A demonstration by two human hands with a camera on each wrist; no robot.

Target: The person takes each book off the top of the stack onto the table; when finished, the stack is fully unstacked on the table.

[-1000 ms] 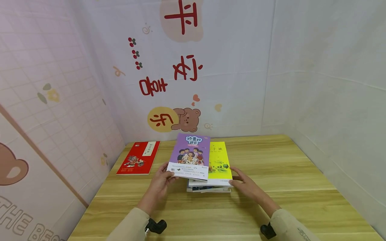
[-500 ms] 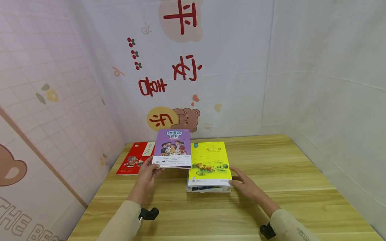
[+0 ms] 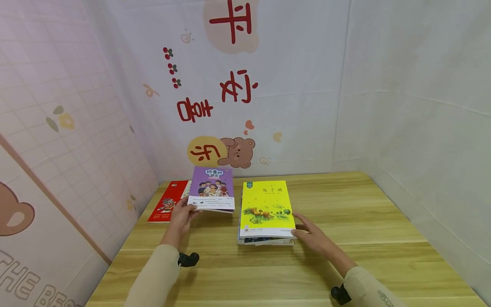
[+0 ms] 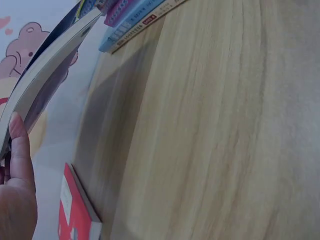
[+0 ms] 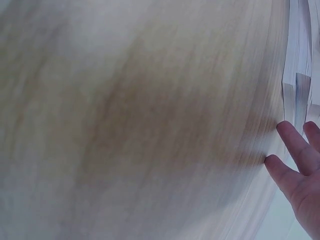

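Note:
A purple book (image 3: 212, 185) with a white band hangs above the table, its lower left corner pinched by my left hand (image 3: 180, 219). In the left wrist view my thumb lies along the page edge of this book (image 4: 50, 67). Beneath and behind it lies a red book (image 3: 168, 202), its right part hidden. A yellow book (image 3: 266, 204) tops a stack of several books at the table's middle. My right hand (image 3: 312, 234) touches the right side of that stack near its lower corner. In the right wrist view its fingers (image 5: 297, 147) are spread beside the pages.
A wooden table (image 3: 364, 256) holds the books. Behind it hangs a white cloth (image 3: 299, 106) printed with red characters and a bear. More cloth closes off the left and right sides. The stack's coloured spines (image 4: 135, 25) show in the left wrist view.
My left hand has carried the purple book leftward from over the stack to above the red book. That uncovers the yellow cover. My right hand stays at the stack.

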